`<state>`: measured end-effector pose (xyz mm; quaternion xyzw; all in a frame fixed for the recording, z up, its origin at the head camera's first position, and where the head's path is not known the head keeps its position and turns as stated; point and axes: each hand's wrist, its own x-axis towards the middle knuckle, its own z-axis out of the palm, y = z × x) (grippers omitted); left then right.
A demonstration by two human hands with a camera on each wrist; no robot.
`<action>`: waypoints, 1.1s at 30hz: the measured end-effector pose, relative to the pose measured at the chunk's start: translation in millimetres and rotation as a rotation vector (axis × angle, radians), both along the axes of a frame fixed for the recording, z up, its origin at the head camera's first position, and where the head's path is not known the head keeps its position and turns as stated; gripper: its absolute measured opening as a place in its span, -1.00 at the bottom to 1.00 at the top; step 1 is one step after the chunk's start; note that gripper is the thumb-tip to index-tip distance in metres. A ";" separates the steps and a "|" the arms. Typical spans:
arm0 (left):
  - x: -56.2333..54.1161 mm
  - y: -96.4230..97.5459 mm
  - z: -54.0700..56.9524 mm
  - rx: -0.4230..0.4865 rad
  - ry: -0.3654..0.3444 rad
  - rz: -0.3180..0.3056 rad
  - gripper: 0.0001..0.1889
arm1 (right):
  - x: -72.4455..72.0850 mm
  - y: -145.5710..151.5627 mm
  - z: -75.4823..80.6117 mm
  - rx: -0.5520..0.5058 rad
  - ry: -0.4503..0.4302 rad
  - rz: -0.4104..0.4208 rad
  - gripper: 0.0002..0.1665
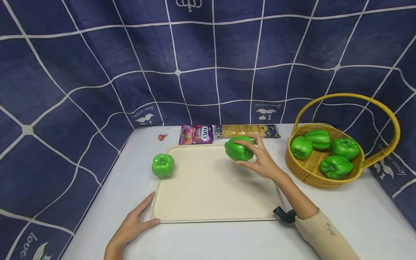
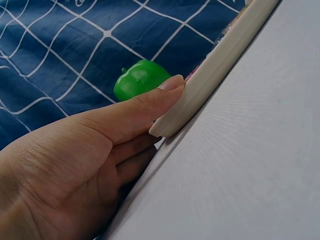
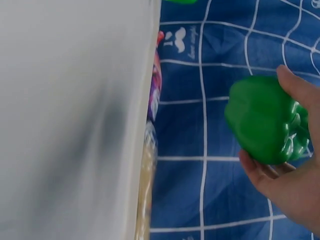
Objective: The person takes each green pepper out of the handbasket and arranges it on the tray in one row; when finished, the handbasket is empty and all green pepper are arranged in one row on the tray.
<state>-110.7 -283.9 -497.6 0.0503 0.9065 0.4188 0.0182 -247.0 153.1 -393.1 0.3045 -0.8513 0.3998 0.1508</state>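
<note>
My right hand (image 1: 261, 162) holds a green bell pepper (image 1: 234, 150) above the right half of a cream tray (image 1: 208, 191). In the right wrist view, thumb and fingers grip this pepper (image 3: 260, 120) from opposite sides. My left hand (image 1: 130, 224) touches the tray's front left corner. Its thumb reaches along the front rim, and its fingers lie at the left side. In the left wrist view, the thumb rests against the tray rim (image 2: 200, 90). Another green bell pepper (image 1: 163, 166) sits by the tray's left side, overlapping the rim in the head view.
At the right stands a yellow wicker basket (image 1: 305, 177) with a tall handle and several green bell peppers inside. Behind the tray lie a purple candy bag (image 1: 196, 134), a yellow packet (image 1: 245, 130) and a red lollipop (image 1: 162, 137). A blue checked cloth (image 1: 195, 86) rises behind.
</note>
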 end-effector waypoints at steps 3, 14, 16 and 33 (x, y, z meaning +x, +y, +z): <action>0.2 0.8 1.1 0.013 0.009 -0.004 -0.07 | -1.7 -10.6 -0.1 0.028 0.000 0.005 -0.15; 0.5 1.3 0.4 0.011 0.008 -0.002 -0.06 | -4.4 -51.9 -8.1 -0.050 -0.066 0.080 0.06; 0.8 1.6 0.6 0.009 0.008 -0.002 -0.07 | -5.9 -58.7 -10.4 -0.032 -0.040 0.094 0.03; 2.1 1.4 3.3 0.002 0.014 -0.001 -0.07 | -31.3 -113.5 -15.5 0.005 -0.196 0.186 -0.10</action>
